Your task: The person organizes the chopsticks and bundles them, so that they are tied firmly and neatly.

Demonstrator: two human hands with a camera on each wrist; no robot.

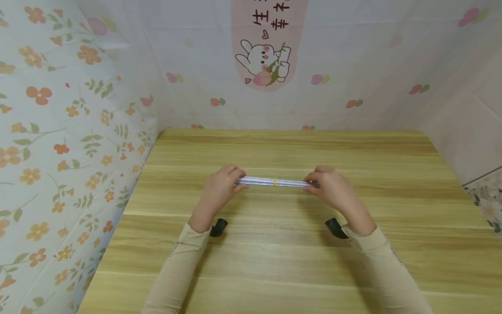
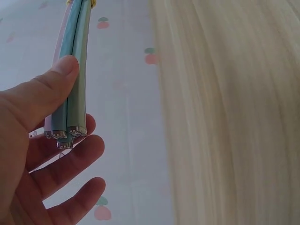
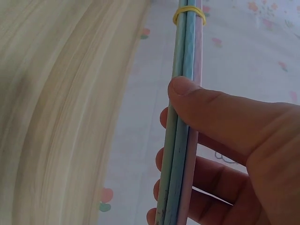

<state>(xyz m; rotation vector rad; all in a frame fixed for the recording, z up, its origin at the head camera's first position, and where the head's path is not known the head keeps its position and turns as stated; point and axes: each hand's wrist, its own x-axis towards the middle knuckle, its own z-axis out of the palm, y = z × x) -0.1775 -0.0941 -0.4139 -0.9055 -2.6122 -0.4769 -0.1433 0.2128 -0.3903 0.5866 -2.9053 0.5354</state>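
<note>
A bundle of slim pastel pencils (image 1: 259, 180) in green, blue and pink is held level above the table. A yellow rubber band (image 1: 275, 182) circles its middle. My left hand (image 1: 222, 185) pinches one end between thumb and fingers; in the left wrist view the pencils' patterned, silvery ends (image 2: 65, 134) point towards the palm. The other end is gripped by my right hand (image 1: 331, 185), its thumb (image 3: 187, 93) lying across the front and its fingertips showing behind. Parts of the pencils are hidden by the thumbs and fingers.
The wood-grain table (image 1: 274, 261) spreads beneath both hands. A white printed cloth (image 1: 188, 61) hangs behind it, and a flowered curtain (image 1: 51, 144) runs along the left side. Black curved pieces (image 1: 218, 227) sit at both wrists.
</note>
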